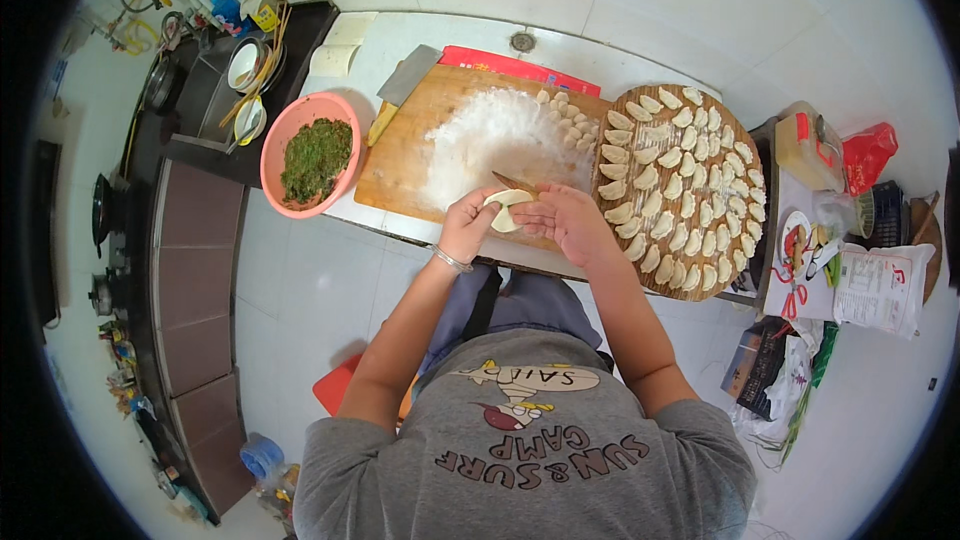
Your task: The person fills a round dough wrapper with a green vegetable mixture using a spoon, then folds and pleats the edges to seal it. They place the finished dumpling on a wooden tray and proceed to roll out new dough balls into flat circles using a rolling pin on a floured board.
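Above the near edge of a floured wooden board [392,170], a pale dumpling wrapper [508,198] is between my two hands. My left hand [466,228] pinches its left side, thumb and fingers closed on the dough. My right hand [568,222] has its fingertips closed at the wrapper's right edge. The wrapper looks partly folded; whether filling is inside cannot be seen. Just beyond the fingers is a thin brown wooden stick [512,181], its right end hidden by my right hand. White flour [480,140] covers the board's middle, with several small dough pieces [570,122] at its far right.
Right of the board, a round slatted tray [612,232] bears rows of shaped dumplings [690,165]. At left stand a pink bowl [270,165] of green filling [317,160] and a cleaver [408,77] on the board's corner. Bags and containers [808,152] crowd the far right.
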`<action>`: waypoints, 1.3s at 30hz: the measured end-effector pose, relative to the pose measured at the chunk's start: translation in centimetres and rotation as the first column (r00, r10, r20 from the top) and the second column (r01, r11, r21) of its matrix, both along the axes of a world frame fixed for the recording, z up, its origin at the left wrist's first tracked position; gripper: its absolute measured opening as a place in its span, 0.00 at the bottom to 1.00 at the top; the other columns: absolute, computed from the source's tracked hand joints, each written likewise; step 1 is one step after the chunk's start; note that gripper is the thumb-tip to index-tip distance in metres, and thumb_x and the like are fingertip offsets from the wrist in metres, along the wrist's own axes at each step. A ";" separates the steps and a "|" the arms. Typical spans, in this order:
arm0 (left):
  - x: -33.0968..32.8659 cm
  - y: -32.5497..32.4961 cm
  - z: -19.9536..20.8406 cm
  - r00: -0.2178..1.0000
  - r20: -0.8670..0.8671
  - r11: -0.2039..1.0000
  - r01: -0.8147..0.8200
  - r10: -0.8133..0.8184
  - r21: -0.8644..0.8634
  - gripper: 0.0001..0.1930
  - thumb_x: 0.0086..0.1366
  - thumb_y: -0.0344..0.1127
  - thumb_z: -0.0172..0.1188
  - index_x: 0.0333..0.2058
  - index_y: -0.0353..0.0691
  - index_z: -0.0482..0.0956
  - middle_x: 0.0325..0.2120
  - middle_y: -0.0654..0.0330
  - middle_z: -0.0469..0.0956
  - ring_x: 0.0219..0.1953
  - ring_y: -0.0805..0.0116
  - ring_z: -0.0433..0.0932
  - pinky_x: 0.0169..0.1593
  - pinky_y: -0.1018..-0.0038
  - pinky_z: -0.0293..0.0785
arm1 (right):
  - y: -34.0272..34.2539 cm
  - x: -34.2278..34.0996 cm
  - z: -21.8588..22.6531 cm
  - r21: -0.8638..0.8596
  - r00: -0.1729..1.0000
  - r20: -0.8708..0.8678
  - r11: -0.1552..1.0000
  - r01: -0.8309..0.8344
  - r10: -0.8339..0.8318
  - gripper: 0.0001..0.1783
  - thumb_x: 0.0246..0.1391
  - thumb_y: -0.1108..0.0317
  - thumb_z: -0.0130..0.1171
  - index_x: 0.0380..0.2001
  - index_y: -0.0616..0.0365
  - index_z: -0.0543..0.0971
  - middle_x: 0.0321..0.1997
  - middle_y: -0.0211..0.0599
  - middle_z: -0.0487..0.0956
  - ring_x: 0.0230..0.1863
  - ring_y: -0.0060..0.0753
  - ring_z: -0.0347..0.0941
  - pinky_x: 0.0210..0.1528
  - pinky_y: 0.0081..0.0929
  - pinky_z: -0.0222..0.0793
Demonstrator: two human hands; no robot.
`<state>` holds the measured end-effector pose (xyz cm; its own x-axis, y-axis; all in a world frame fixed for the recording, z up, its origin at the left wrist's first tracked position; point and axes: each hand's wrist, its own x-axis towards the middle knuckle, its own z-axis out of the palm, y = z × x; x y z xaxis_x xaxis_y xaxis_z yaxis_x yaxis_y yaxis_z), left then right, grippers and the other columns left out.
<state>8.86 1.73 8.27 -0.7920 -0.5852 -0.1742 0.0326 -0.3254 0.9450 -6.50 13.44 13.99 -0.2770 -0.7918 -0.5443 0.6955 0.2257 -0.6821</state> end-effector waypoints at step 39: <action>-0.5 1.8 4.4 0.975 0.179 0.527 0.084 0.131 -0.846 0.23 0.59 0.23 0.52 0.55 0.33 0.67 0.41 0.44 0.72 0.40 0.43 0.75 0.44 0.59 0.74 | 0.0 2.7 -3.5 -0.078 0.940 0.119 0.941 0.330 -0.320 0.09 0.61 0.65 0.56 0.41 0.57 0.75 0.38 0.31 0.79 0.37 0.24 0.75 0.40 0.24 0.72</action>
